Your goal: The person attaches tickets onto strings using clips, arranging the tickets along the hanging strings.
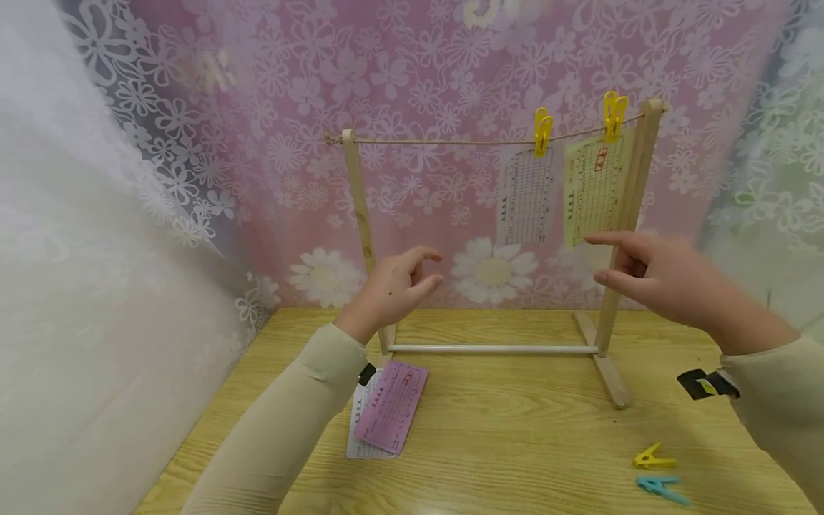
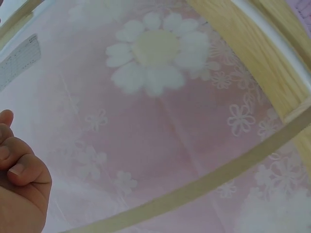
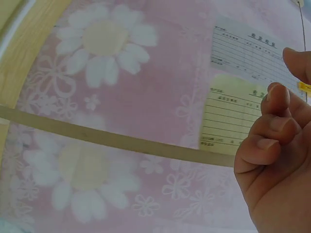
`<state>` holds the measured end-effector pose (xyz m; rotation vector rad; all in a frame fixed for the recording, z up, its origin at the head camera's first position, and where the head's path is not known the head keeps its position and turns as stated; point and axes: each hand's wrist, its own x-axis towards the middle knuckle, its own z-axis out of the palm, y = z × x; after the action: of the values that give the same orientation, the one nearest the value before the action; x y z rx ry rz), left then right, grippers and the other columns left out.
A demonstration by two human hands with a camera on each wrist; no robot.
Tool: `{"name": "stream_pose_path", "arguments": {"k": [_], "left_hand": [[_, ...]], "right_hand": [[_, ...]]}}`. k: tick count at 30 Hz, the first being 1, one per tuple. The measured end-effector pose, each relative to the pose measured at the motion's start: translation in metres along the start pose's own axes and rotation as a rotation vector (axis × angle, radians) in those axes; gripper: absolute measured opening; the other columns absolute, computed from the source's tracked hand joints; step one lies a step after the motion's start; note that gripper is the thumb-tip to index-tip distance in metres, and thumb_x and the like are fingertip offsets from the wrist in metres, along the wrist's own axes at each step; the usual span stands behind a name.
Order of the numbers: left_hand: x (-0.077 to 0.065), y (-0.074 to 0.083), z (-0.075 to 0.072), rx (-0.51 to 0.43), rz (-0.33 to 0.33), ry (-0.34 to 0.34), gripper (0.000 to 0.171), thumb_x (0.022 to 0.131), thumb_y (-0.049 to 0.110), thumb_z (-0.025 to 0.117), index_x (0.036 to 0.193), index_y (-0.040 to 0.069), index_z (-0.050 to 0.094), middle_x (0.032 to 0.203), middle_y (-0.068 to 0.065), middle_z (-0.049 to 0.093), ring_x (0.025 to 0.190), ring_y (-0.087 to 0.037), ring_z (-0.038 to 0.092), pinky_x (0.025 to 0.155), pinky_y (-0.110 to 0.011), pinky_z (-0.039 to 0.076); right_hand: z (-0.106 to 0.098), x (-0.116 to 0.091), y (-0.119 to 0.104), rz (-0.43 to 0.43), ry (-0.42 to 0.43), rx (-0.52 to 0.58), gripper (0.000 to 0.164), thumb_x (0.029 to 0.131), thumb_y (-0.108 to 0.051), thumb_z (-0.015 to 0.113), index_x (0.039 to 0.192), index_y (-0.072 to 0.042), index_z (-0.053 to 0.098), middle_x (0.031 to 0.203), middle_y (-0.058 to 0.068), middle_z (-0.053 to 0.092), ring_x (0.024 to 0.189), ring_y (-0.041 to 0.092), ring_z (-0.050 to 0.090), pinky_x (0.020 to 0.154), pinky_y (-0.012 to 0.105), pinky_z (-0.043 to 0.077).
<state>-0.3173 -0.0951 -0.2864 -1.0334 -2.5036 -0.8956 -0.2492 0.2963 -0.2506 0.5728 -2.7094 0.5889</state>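
A white printed slip [image 1: 526, 197] and a yellow slip [image 1: 595, 187] hang from a string [image 1: 444, 142], each held by a yellow clothespin. My right hand [image 1: 669, 279] is raised by the right post, its index fingertip overlapping the yellow slip's lower edge in the head view. Thumb and index finger stand apart with nothing between them; the other fingers curl loosely. My left hand [image 1: 395, 286] hovers before the left post, also holding nothing, thumb and index finger apart. Below it, a pink slip [image 1: 395, 408] lies partly over another white slip [image 1: 360, 415] on the table.
The string spans a wooden frame with a left post [image 1: 359, 193], a right post [image 1: 634, 193] and a white bottom bar [image 1: 496, 349]. A yellow clothespin [image 1: 654, 458] and a blue clothespin [image 1: 661, 488] lie at the table's front right. Floral curtains [image 1: 425, 86] surround the back and sides.
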Motion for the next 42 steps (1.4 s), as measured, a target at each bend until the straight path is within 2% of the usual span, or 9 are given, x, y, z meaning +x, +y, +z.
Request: {"name": "stream_pose_path", "arguments": {"k": [5,11,17,23,28,36,42], "left_hand": [[-0.017,-0.012,0.005,0.008,-0.032,-0.014,0.035,0.102,0.031,0.064,0.135,0.020,0.060,0.068,-0.001,0.049,0.055,-0.012,0.037,0.058,-0.031,0.040],[-0.040,-0.027,0.016,0.042,-0.076,-0.046,0.037,0.101,0.031,0.065,0.136,0.022,0.060,0.068,0.003,0.049,0.053,-0.010,0.036,0.054,-0.030,0.037],[-0.059,-0.041,0.027,0.049,-0.117,-0.087,0.037,0.101,0.032,0.064,0.137,0.021,0.060,0.066,0.004,0.049,0.051,-0.010,0.036,0.051,-0.029,0.036],[-0.071,-0.054,0.035,0.054,-0.195,-0.159,0.040,0.102,0.039,0.062,0.139,0.023,0.059,0.066,0.002,0.050,0.052,-0.010,0.037,0.051,-0.030,0.037],[-0.081,-0.066,0.043,0.061,-0.258,-0.218,0.041,0.101,0.036,0.065,0.139,0.024,0.060,0.066,0.001,0.051,0.051,-0.010,0.036,0.051,-0.030,0.038],[-0.092,-0.088,0.053,0.085,-0.299,-0.239,0.039,0.099,0.037,0.067,0.136,0.025,0.063,0.067,0.002,0.051,0.053,-0.011,0.039,0.051,-0.029,0.037],[-0.098,-0.104,0.058,0.081,-0.322,-0.328,0.037,0.100,0.031,0.063,0.136,0.020,0.064,0.071,0.002,0.053,0.057,-0.012,0.041,0.053,-0.031,0.038]], "right_hand": [[0.015,-0.013,0.013,0.002,0.000,0.034,0.049,0.098,-0.030,0.070,0.145,-0.024,0.054,0.073,-0.003,0.052,0.055,0.014,0.041,0.051,0.031,0.035],[0.035,-0.033,0.033,-0.011,-0.031,0.071,0.048,0.100,-0.029,0.067,0.145,-0.019,0.054,0.074,-0.006,0.054,0.054,0.012,0.043,0.050,0.030,0.035],[0.055,-0.051,0.050,-0.025,-0.041,0.079,0.042,0.100,-0.029,0.068,0.139,-0.018,0.059,0.071,-0.010,0.054,0.053,0.009,0.043,0.049,0.028,0.035],[0.067,-0.070,0.063,0.003,-0.081,0.095,0.039,0.100,-0.027,0.068,0.137,-0.019,0.061,0.072,-0.012,0.054,0.052,0.008,0.043,0.050,0.028,0.035],[0.079,-0.088,0.075,0.039,-0.141,0.132,0.039,0.100,-0.027,0.067,0.137,-0.016,0.061,0.075,-0.010,0.054,0.053,0.009,0.042,0.048,0.028,0.035],[0.096,-0.112,0.095,0.026,-0.230,0.197,0.036,0.102,-0.024,0.065,0.136,-0.016,0.060,0.074,-0.011,0.052,0.052,0.007,0.039,0.048,0.028,0.035],[0.103,-0.126,0.107,0.051,-0.300,0.238,0.036,0.103,-0.026,0.063,0.135,-0.010,0.061,0.075,-0.009,0.053,0.053,0.007,0.042,0.048,0.028,0.037]]}}
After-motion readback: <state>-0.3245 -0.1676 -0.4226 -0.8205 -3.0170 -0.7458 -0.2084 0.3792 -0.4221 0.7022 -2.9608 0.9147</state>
